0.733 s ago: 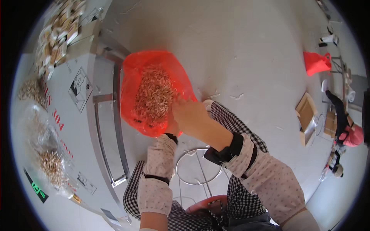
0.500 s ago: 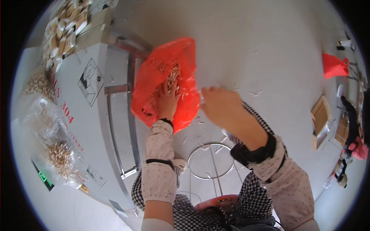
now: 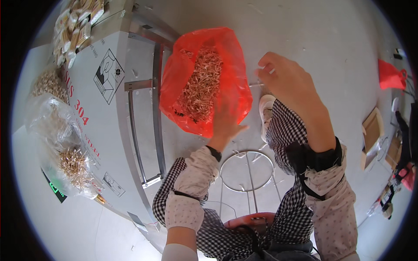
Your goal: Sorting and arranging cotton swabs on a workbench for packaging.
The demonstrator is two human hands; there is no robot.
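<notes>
A red plastic bag (image 3: 237,52) stands wide-mouthed on the floor in front of me, holding a heap of short, thin tan sticks (image 3: 202,82). My left hand (image 3: 224,119) is at the bag's near right side, fingers stretched toward its wall and thumb spread away. Motion and the red film blur those fingers, and it grips nothing that I can see. To the right of the bag, my right hand (image 3: 291,80) hovers with fingers curled toward the thumb. A thin pale stick (image 3: 256,85) shows by its fingertips; whether it is held is unclear.
At left stands a table with a pale printed covering (image 3: 98,117), metal legs, bundled sticks (image 3: 74,32) and a clear bag (image 3: 54,117) of loose sticks. A round metal stool frame (image 3: 247,190) is between my legs. Farther right are a red bag (image 3: 389,75) and an open box (image 3: 372,139).
My left hand has come out of the stick heap to the bag's right side, uncovering the heap. My right hand has moved right and farther away. The view has shifted slightly.
</notes>
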